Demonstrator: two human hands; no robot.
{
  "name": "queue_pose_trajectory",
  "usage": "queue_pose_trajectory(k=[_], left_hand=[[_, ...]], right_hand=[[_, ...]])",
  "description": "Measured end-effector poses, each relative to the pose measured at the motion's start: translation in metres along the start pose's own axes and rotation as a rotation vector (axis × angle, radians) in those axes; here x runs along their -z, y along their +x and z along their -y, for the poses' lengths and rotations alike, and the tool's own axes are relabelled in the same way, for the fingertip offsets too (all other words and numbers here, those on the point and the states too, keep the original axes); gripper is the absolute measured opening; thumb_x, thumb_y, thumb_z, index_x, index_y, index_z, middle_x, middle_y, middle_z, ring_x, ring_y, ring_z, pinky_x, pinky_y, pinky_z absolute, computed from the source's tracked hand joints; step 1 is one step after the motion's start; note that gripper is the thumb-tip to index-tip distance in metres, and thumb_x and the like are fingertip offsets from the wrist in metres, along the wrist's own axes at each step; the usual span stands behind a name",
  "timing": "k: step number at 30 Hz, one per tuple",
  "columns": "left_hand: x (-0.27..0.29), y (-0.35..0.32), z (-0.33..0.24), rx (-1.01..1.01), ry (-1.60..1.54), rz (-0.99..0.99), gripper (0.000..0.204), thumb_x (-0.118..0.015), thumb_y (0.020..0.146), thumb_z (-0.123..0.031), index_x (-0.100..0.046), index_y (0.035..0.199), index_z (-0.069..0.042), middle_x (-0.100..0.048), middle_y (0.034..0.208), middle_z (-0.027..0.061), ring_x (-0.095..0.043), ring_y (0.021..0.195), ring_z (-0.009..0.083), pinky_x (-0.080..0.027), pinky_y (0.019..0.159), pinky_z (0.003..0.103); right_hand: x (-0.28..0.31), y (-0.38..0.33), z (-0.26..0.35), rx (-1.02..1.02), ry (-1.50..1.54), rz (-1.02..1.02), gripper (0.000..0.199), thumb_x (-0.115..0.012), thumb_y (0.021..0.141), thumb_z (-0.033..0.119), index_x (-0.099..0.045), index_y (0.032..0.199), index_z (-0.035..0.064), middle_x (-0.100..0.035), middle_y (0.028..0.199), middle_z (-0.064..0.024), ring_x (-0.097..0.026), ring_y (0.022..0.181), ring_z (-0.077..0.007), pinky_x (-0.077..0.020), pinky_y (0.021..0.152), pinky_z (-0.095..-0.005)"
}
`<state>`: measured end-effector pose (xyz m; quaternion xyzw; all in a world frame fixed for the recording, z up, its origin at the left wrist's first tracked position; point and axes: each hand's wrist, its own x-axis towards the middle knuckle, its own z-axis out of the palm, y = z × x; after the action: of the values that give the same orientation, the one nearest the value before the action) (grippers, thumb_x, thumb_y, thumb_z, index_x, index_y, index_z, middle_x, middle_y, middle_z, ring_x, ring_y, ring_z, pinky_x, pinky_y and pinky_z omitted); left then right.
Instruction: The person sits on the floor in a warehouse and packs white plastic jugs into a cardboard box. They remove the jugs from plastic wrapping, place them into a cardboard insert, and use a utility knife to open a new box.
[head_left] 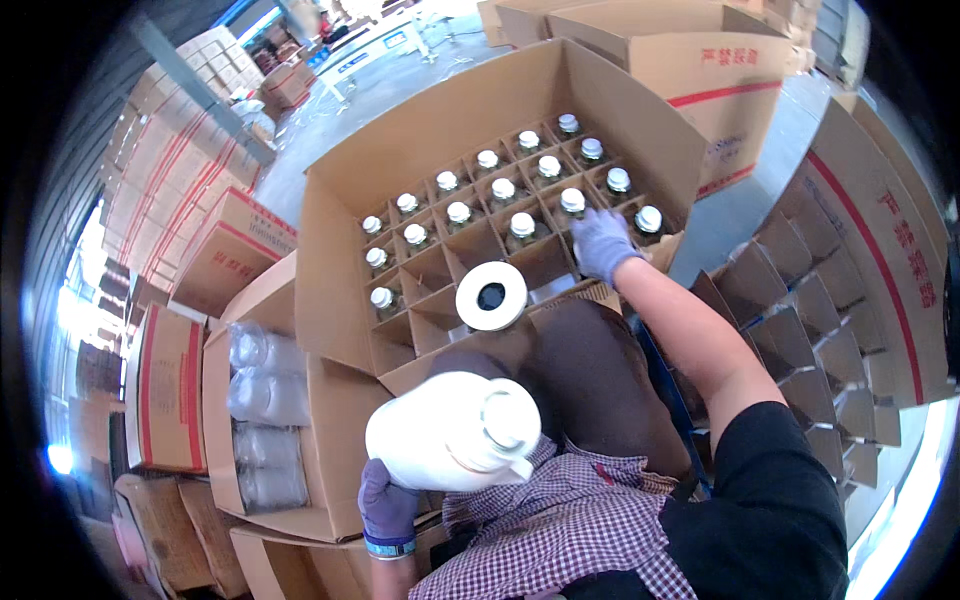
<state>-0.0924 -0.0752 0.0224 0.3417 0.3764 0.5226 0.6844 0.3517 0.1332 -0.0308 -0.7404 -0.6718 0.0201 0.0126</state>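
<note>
The white flask [420, 430] lies tilted before the box's [400, 160] near edge, its end opposite the cap [512, 418] in the left hand [388, 508], curled under it, fingers mostly hidden. It looks stiff, smooth, perhaps slippery; its body seems the surest hold. Over the box's right part, the right hand [604, 246] is beside a bottle [573, 202]; whether it grips anything, I cannot tell.

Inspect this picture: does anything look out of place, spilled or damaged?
The white ring-shaped piece with a dark centre looks odd: it overlaps the near compartments of the divided carton, unlike the pale-capped bottles inside. Its support is unclear. No spill or damage shows.
</note>
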Motion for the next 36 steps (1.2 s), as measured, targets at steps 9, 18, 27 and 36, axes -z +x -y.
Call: queue_pose_trajectory(k=[9,18,27,36], left_hand=[[0.019,0.011,-0.012,-0.202,-0.108,-0.072,0.064,-0.053,0.104,-0.036,-0.034,0.152,0.002,-0.043,0.154,0.0174,-0.043,0.141,0.0311,-0.034,0.118,0.048],[-0.047,-0.013,-0.049,-0.416,0.711,-0.107,0.058,-0.082,0.082,-0.039,-0.067,0.117,0.005,-0.07,0.114,0.0134,-0.069,0.105,0.0258,-0.053,0.089,0.036],[-0.08,0.004,-0.097,-0.818,1.252,0.487,0.028,-0.088,0.072,-0.024,-0.075,0.087,-0.004,-0.062,0.132,0.0246,-0.062,0.124,0.0392,-0.05,0.103,0.039],[-0.053,0.025,-0.095,-0.576,0.761,0.208,0.049,-0.088,0.076,-0.035,-0.075,0.098,0.007,-0.068,0.123,0.0218,-0.066,0.114,0.0272,-0.051,0.094,0.039]], right_hand=[[0.122,-0.092,0.037,0.514,0.725,-0.376,0.067,-0.082,0.07,0.023,-0.054,0.13,0.0073,-0.055,0.132,-0.0168,-0.057,0.121,-0.0387,-0.0446,0.105,-0.0491],[0.082,-0.172,0.077,0.44,1.41,0.086,0.051,-0.057,0.095,0.043,-0.058,0.127,0.0028,-0.07,0.102,-0.021,-0.071,0.078,-0.0278,-0.0581,0.068,-0.0352],[0.041,-0.195,0.087,0.035,1.899,0.68,0.054,-0.035,0.107,0.044,-0.038,0.148,0.0089,-0.067,0.109,-0.014,-0.068,0.066,-0.0171,-0.0569,0.058,-0.0239],[0.06,-0.175,0.072,0.161,1.451,0.633,0.058,-0.056,0.095,0.051,-0.056,0.125,0.0013,-0.069,0.091,-0.0105,-0.065,0.063,-0.0155,-0.0482,0.053,-0.0277]])
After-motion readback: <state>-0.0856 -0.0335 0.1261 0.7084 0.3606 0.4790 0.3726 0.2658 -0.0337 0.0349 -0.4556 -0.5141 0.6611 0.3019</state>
